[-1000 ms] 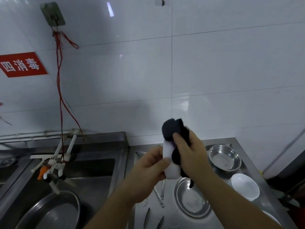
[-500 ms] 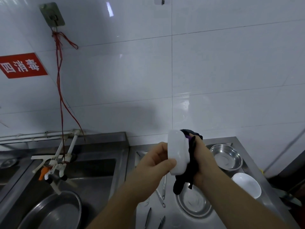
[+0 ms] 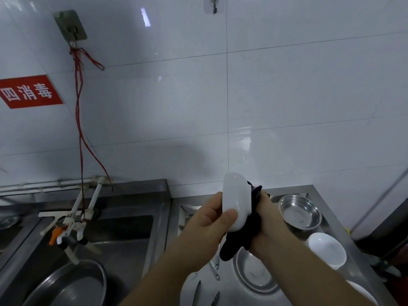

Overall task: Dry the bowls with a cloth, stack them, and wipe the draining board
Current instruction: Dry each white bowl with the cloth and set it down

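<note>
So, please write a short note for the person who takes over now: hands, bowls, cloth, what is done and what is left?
Left hand holds the white bowl on edge.
Right hand presses the dark cloth into it.
On the draining board: two steel bowls and another white bowl, not stacked.
Done: nothing stacked yet.
Left: finish this bowl, dry the others, stack, wipe the board.

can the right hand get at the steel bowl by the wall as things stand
Probably not yet. The right hand grips the dark cloth against the white bowl held by the left hand. The steel bowl lies open just beside it with nothing between, so once freed it looks easy.
</note>
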`<state>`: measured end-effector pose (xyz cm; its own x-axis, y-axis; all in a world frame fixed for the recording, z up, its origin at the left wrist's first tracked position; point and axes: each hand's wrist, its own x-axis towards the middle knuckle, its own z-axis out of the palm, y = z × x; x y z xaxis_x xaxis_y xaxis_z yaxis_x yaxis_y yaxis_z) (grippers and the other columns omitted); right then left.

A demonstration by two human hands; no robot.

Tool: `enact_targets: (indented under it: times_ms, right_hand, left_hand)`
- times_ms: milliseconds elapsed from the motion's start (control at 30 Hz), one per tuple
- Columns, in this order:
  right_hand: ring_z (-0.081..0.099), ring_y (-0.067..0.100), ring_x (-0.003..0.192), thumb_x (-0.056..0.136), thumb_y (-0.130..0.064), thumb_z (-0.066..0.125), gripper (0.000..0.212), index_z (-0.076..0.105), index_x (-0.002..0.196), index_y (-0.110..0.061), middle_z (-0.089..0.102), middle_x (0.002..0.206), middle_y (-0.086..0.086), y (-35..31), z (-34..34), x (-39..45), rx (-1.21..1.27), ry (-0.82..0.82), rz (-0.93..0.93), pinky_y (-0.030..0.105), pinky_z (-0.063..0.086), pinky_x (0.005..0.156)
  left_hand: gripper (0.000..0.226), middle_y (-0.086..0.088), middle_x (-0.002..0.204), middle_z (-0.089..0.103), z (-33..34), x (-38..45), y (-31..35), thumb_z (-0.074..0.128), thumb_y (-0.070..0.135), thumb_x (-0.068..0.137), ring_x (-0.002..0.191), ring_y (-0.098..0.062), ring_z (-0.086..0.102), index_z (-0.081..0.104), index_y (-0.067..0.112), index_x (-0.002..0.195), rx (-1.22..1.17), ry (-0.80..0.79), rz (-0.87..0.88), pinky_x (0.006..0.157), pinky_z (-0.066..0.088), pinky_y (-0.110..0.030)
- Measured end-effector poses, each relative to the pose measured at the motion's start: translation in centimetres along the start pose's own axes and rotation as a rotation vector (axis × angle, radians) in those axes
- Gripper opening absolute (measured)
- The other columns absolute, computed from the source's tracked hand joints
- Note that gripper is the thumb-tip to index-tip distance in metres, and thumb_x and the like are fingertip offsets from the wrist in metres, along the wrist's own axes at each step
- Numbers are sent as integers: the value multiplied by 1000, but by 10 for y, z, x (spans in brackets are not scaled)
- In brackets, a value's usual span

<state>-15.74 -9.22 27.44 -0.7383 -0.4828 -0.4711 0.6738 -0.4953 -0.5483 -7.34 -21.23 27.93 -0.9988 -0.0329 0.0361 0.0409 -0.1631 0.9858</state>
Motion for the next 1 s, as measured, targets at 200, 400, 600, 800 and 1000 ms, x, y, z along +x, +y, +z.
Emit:
enact_targets:
  times_ms: [200, 400, 600, 800, 1000]
  right_hand:
    - [66, 22, 59, 100, -36, 61, 23, 65, 94, -14, 65, 74, 6, -11, -3, 11, -78, 82, -75, 33, 54, 52]
    - [67, 35, 97, 97, -37, 65, 46, 67, 130, -5, 69, 107, 15, -14, 2, 8, -92, 151, -181, 49, 56, 81]
    - [64, 28, 73, 100, -42, 59, 33, 64, 98, -9, 61, 80, 12, 2, -1, -3, 63, 84, -71, 37, 53, 65]
    - [60, 30, 84, 103, -34, 58, 26, 62, 115, -11, 58, 93, 15, -7, 1, -8, 34, 123, -98, 38, 51, 67]
    - [65, 24, 55, 103, -32, 59, 30, 66, 97, -4, 65, 72, 13, -7, -1, -11, -30, 116, -10, 30, 53, 44]
  left_hand:
    - [40, -12, 134, 72, -10, 6, 4, 71, 27, 92, 125, -31, 69, 72, 26, 132, -118, 57, -84, 100, 59, -42]
    - [33, -16, 131, 73, -9, 12, 7, 67, 24, 95, 120, -36, 71, 74, 16, 127, -255, 97, -131, 92, 62, -45]
    - [32, -8, 133, 71, 9, 2, -13, 64, 30, 101, 125, -26, 68, 68, 30, 133, -85, 38, -10, 99, 57, -35]
    - [30, -8, 127, 75, 4, 5, 0, 70, 27, 91, 122, -28, 71, 77, 28, 121, -105, 45, -12, 98, 59, -35]
    - [26, -2, 124, 76, 4, 2, 4, 60, 26, 102, 120, -23, 72, 75, 31, 123, 98, 61, 41, 100, 60, -39]
